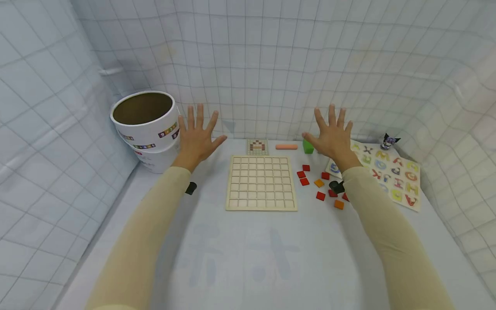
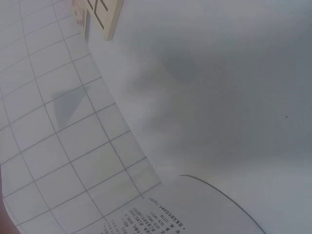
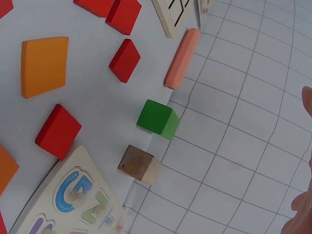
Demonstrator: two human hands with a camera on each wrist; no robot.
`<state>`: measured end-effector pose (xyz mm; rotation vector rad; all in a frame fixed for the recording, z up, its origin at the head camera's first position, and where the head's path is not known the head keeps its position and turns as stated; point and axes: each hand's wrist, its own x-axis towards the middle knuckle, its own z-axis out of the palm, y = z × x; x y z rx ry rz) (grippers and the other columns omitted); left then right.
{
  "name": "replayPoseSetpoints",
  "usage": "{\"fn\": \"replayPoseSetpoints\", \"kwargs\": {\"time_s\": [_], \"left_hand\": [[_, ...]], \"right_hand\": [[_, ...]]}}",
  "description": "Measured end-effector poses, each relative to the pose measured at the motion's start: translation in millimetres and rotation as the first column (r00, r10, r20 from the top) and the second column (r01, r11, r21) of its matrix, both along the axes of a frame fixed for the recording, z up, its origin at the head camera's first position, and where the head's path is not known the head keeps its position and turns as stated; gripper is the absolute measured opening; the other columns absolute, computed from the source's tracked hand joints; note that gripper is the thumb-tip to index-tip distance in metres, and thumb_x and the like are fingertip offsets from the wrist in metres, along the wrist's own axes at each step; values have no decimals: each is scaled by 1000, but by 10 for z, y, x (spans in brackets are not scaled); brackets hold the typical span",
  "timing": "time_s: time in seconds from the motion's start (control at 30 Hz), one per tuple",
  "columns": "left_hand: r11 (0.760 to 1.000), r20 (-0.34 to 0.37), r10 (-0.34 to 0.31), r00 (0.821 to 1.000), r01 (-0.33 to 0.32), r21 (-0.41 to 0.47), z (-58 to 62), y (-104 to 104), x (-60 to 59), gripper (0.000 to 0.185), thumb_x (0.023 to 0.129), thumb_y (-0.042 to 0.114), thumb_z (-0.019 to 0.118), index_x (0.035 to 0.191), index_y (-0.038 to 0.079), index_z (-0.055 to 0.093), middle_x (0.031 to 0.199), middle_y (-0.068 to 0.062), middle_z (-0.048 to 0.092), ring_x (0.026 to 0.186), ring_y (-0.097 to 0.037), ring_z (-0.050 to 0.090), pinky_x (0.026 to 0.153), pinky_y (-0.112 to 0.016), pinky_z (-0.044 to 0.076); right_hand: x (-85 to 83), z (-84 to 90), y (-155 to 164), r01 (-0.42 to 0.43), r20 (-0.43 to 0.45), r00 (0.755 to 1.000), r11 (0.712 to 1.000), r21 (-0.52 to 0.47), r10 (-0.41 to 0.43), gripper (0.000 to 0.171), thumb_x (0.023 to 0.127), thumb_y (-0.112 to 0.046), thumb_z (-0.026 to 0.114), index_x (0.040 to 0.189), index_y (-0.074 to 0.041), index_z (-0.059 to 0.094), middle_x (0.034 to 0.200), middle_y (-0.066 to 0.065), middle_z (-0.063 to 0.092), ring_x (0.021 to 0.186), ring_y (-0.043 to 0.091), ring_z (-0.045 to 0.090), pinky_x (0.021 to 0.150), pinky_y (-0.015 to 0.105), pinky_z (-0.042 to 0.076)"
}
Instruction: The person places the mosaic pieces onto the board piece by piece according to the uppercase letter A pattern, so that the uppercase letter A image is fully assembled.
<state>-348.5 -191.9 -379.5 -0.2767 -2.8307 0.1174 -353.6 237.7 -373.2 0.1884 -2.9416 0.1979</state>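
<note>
Grid-lined white cloth (image 1: 255,64) is hung behind and at both sides of a white table (image 1: 248,258). Near the middle of the table, a pale grid board (image 1: 261,183) is laid flat, its rows of square cells facing up. Measured from that board, the left hand (image 1: 195,142) is raised at ten o'clock and the right hand (image 1: 331,137) at two. On both, the fingers are stretched straight and spread wide, with the thumbs pointed inward. Near the right hand, also at two o'clock, a green block (image 1: 308,147) is seen; beside it, a brown block (image 3: 136,163) is shown by the right wrist view. At ten o'clock, a white bucket (image 1: 147,140) is partly overlapped by the left hand; whether they touch cannot be told. At three o'clock, red tiles (image 1: 304,181) and orange tiles (image 1: 339,205) are scattered, and farther out a letter board (image 1: 397,172) is placed, with a small dark figure (image 1: 387,141) set near its far edge. At twelve, a patterned card (image 1: 257,147) is laid just beyond the grid board, and at one, a peach stick (image 1: 286,147). Both forearms are covered by tan sleeves (image 1: 133,245).
</note>
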Motion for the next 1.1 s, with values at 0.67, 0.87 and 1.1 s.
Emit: {"fn": "replayPoseSetpoints", "kwargs": {"time_s": [0.67, 0.87, 1.1], "left_hand": [[984, 349, -174, 921, 176, 26, -398, 61, 581, 67, 105, 51, 49, 159, 13, 36, 163, -24, 29, 149, -49, 23, 118, -63, 23], [970, 569, -241, 786, 215, 114, -424, 38, 957, 77, 98, 56, 60, 161, 20, 34, 168, -24, 14, 153, -51, 7, 115, -69, 22], [950, 591, -309, 746, 267, 159, -462, 119, 1216, 85, 93, 57, 67, 160, 15, 36, 166, -22, 25, 149, -47, 25, 115, -63, 29]], "right_hand": [[105, -409, 251, -116, 293, 921, 898, -424, 257, 55, 103, -33, 60, 152, -11, 48, 127, 19, 64, 101, 34, 64, 83, 46, 53], [113, -547, 272, -58, 374, 893, 888, -455, 250, 49, 100, -23, 65, 146, -8, 54, 124, 18, 61, 97, 31, 62, 84, 43, 52], [156, -725, 235, -47, 430, 871, 910, -413, 240, 42, 99, -19, 67, 139, -9, 62, 120, 16, 60, 98, 31, 56, 85, 41, 50]]}}
